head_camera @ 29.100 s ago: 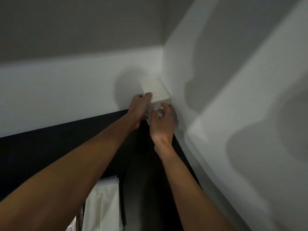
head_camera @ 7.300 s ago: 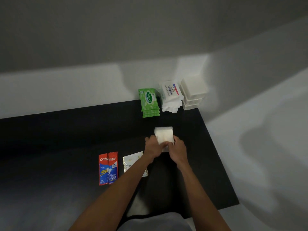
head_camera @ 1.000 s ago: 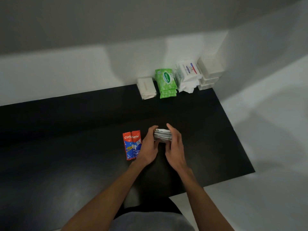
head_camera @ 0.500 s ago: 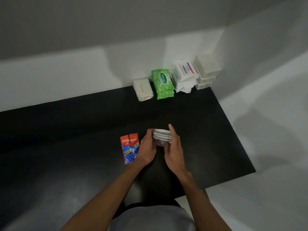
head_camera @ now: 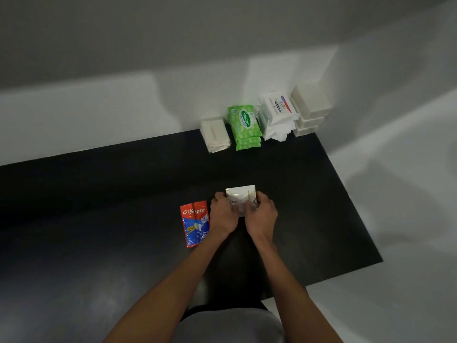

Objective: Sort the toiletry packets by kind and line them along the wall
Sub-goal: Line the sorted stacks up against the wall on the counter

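Observation:
A small stack of silvery-white Dove sachets (head_camera: 241, 196) is held flat over the middle of the black table (head_camera: 99, 194), with my left hand (head_camera: 223, 215) on its left edge and my right hand (head_camera: 261, 216) on its right. Red and blue Colgate sachets (head_camera: 194, 225) lie just left of my left hand. Along the far wall stand, from left to right, a pile of plain white packets (head_camera: 215, 134), green Sanicare wipe packs (head_camera: 244, 127), white Dove wipe packs (head_camera: 277, 115) and stacked white boxes (head_camera: 310, 110) in the corner.
White walls (head_camera: 99, 115) close the table at the back and on the right. The table's right edge (head_camera: 356, 211) borders a pale floor. My grey clothing (head_camera: 230, 325) shows at the bottom of the view.
The sachet stack, seen edge-on between my hands half a second ago, now lies flat with its printed face up. Both hands have closed over its near edge.

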`<control>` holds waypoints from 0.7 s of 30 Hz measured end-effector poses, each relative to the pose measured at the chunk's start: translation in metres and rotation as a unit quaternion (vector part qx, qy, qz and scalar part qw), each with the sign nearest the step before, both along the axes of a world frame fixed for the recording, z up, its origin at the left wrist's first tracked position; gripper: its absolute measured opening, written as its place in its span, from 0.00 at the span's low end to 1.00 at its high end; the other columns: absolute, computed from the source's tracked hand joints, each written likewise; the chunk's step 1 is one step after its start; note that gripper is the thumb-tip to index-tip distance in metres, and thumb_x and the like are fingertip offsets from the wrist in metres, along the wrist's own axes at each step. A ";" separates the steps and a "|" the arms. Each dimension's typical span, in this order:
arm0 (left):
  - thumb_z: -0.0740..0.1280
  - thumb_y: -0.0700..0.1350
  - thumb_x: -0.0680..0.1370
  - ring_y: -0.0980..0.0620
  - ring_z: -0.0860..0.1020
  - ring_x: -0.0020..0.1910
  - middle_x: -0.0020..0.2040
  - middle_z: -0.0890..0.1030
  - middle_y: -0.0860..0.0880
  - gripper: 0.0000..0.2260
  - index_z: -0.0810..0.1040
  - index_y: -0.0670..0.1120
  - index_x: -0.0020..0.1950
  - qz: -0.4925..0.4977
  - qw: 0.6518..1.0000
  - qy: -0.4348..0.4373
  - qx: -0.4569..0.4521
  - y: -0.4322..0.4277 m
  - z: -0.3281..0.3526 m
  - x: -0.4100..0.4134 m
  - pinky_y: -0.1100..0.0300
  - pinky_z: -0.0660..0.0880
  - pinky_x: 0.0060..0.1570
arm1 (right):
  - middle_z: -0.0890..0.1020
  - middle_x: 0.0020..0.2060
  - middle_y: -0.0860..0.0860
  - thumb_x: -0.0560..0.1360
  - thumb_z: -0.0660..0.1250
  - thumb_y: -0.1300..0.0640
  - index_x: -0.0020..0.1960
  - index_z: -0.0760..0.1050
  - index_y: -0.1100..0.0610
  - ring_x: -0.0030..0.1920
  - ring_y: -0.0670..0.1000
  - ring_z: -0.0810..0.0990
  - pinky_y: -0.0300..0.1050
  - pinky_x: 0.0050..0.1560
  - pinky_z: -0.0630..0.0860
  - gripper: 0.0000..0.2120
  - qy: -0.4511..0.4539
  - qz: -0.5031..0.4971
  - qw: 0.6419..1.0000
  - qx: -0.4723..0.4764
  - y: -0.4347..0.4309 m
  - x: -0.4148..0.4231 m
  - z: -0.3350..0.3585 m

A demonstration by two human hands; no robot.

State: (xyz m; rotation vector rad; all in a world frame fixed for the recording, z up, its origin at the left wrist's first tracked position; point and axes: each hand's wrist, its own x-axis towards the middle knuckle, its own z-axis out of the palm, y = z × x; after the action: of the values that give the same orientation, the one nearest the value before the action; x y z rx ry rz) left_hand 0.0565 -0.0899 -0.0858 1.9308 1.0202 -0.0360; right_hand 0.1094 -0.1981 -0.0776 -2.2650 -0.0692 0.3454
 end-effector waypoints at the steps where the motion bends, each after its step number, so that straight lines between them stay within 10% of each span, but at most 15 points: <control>1: 0.72 0.41 0.80 0.44 0.80 0.64 0.67 0.77 0.41 0.21 0.67 0.44 0.69 0.012 1.000 -0.014 -0.001 0.004 -0.002 0.001 0.50 0.81 0.61 | 0.79 0.62 0.53 0.81 0.72 0.59 0.74 0.74 0.55 0.60 0.50 0.80 0.45 0.59 0.79 0.23 -0.005 -0.003 1.000 0.004 0.004 0.001 0.001; 9: 0.73 0.42 0.80 0.40 0.83 0.57 0.62 0.79 0.37 0.25 0.63 0.42 0.70 0.052 0.998 -0.010 0.044 0.055 0.009 0.019 0.44 0.85 0.51 | 0.82 0.51 0.49 0.79 0.74 0.60 0.56 0.68 0.45 0.51 0.49 0.84 0.52 0.46 0.86 0.17 -0.038 0.027 0.998 0.045 0.062 0.016 0.005; 21: 0.68 0.45 0.83 0.45 0.82 0.54 0.61 0.80 0.41 0.10 0.73 0.45 0.62 0.099 0.992 -0.008 0.078 0.137 0.009 -0.003 0.50 0.83 0.50 | 0.85 0.53 0.54 0.83 0.68 0.57 0.61 0.80 0.54 0.56 0.54 0.82 0.45 0.52 0.78 0.08 -0.072 0.153 0.986 0.016 0.152 0.006 0.003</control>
State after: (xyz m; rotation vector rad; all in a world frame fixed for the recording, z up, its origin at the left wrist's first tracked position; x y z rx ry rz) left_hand 0.0534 0.0474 -0.0771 1.9568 1.2293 0.1773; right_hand 0.1152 -0.0458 -0.0749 -2.2455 -0.4974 0.3375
